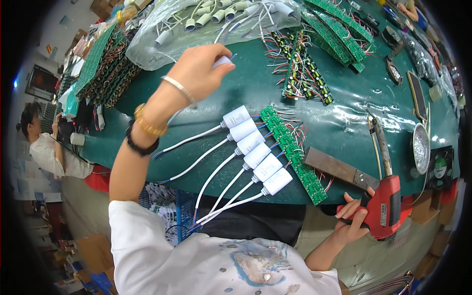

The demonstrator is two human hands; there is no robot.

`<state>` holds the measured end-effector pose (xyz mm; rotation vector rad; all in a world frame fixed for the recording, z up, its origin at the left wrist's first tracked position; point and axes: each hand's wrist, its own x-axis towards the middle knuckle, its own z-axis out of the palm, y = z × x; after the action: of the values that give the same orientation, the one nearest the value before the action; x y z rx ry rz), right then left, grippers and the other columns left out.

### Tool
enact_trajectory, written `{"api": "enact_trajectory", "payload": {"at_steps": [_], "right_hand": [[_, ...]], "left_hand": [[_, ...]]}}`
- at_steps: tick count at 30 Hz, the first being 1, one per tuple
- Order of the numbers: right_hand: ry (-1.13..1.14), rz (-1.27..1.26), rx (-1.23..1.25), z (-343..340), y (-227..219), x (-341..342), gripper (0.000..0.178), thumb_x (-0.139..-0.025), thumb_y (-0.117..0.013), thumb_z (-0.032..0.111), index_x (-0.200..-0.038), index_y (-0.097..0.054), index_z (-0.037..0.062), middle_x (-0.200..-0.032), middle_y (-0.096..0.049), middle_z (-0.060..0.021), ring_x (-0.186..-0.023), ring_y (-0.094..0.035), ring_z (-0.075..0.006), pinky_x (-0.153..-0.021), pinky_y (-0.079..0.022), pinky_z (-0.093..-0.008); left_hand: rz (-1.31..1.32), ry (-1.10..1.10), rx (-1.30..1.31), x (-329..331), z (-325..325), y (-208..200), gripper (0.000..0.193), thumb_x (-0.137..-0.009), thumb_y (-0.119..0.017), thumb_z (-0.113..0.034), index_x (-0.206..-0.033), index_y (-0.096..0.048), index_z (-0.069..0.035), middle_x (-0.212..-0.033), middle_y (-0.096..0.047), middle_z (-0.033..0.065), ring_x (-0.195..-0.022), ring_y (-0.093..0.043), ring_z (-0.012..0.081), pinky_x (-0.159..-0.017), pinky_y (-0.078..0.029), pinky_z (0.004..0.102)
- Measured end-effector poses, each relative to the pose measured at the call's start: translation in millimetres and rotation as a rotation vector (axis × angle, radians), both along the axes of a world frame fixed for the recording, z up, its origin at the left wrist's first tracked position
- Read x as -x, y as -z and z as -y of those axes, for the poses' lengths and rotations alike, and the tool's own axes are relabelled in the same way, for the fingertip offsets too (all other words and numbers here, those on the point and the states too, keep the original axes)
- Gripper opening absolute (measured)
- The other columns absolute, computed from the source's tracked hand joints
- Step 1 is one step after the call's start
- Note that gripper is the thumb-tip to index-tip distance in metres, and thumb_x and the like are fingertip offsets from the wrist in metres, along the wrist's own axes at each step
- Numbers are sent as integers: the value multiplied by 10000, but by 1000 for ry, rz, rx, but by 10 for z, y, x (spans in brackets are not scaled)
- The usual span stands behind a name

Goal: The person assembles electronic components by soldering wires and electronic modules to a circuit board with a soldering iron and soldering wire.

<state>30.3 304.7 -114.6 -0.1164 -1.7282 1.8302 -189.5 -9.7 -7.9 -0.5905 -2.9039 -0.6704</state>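
L hand [199, 71] hides pt. of wht cyl. [222, 61] it holds; label [384, 221] on red gun [381, 204] too sm. to read.

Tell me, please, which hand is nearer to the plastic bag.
Left. The left hand is by the near edge of the bag, holding a white piece; the right hand is well away, at lower right of the view, on the red tool.

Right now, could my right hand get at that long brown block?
Probably not to grasp it: the right hand is taken up by the red gun-shaped tool, though the brown block lies close by with its top mostly bare.
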Motion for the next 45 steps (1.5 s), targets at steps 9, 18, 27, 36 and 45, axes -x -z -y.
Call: {"api": "enact_trajectory", "payload": {"at_steps": [9, 18, 27, 36, 45], "right_hand": [[13, 7, 18, -58, 26, -55, 543, -924, -538, 258, -1271, -371, -125, -537, -455, -47, -423, -462, -126, -791, -523, -422], [-4, -28, -57, -1, -37, 28, 539, -940, -511, 327, -1237, -405, -110, -517, -434, -43, -396, -441, -114, -770, -541, -414], [-3, -16, -66, 5, -62, -18, 558, -938, -512, 353, -1236, -408, -107, -507, -427, -37, -385, -431, -110, -781, -541, -416], [-102, 20, 20, 30, -128, -277, 653, -931, -495, 448, -1266, -373, -100, -491, -402, -14, -378, -412, -114, -726, -529, -398], [-349, -4, 195, -131, -113, -786, 780, -835, -602, 548, -1268, -373, -58, -507, -489, -32, -396, -465, -140, -427, -422, -277]], "left_hand": [[37, 247, -31, -1091, -415, -630, 145, -753, -612, 16, -894, -633, -9, -903, -590, 95, -779, -566, 162, -625, -452, 275], [-106, 329, -42, -1675, -998, 242, 148, -624, -665, 4, -719, -564, -50, -1073, -573, 128, -891, -568, 299, -742, -431, 388], [118, 257, -218, -1356, -981, 352, 120, -694, -602, 18, -777, -535, -35, -1107, -544, 151, -1015, -477, 324, -892, -364, 395], [154, 204, -186, -1278, -990, 390, 82, -704, -620, -20, -749, -554, -38, -1054, -542, 117, -977, -477, 297, -874, -369, 374], [117, 186, -117, -1299, -1009, 364, 130, -646, -628, 1, -734, -544, -44, -1063, -526, 123, -951, -477, 304, -809, -359, 383]]}}
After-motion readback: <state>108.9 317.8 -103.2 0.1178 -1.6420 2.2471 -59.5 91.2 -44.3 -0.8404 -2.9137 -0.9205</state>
